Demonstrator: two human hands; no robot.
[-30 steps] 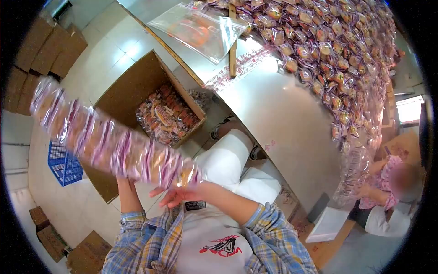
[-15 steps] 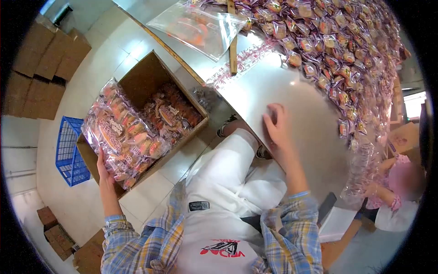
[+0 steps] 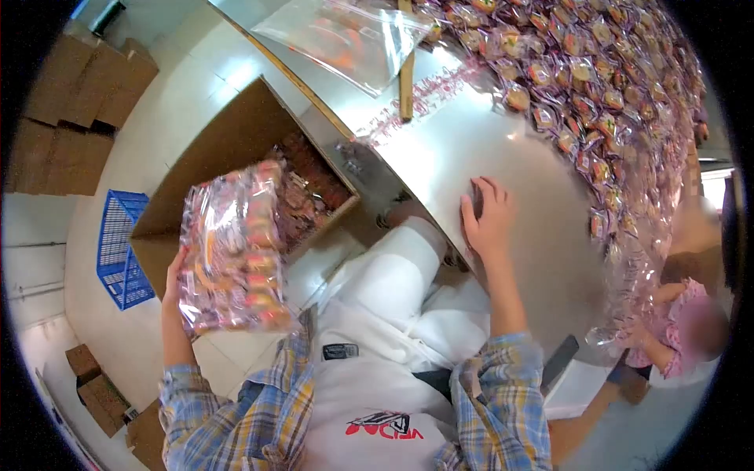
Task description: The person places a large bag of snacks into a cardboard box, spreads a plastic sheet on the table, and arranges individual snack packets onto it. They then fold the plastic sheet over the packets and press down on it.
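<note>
A: Entry, largest item first. What spans the frame?

B: The metal table (image 3: 503, 149) runs across the upper right. A heap of small wrapped snacks (image 3: 620, 86) covers its far side, and 1 clear flat bag (image 3: 345, 35) lies at its far left end beside a wooden stick (image 3: 406, 67).

A: Next in size?

B: The open cardboard box (image 3: 228, 145) sits on the floor just left of the table edge. Packed snack bags (image 3: 310, 192) fill its right part. A blue crate (image 3: 122, 247) stands further left, near stacked cartons (image 3: 75, 110).

A: And what you hold?

B: Your left hand (image 3: 174, 275) grips 1 filled snack bag (image 3: 232, 247) by its left edge, fingers wrapped behind it, thumb side toward you. The bag stands tilted above the box's near corner and the floor, not in the box.

A: Your other hand?

B: Your right hand (image 3: 488, 220) lies flat on the bare table near its edge, fingers slightly spread, holding nothing.

A: Anyone else?

B: 1 co-worker's pink sleeve (image 3: 671, 314) shows at the far right.
</note>
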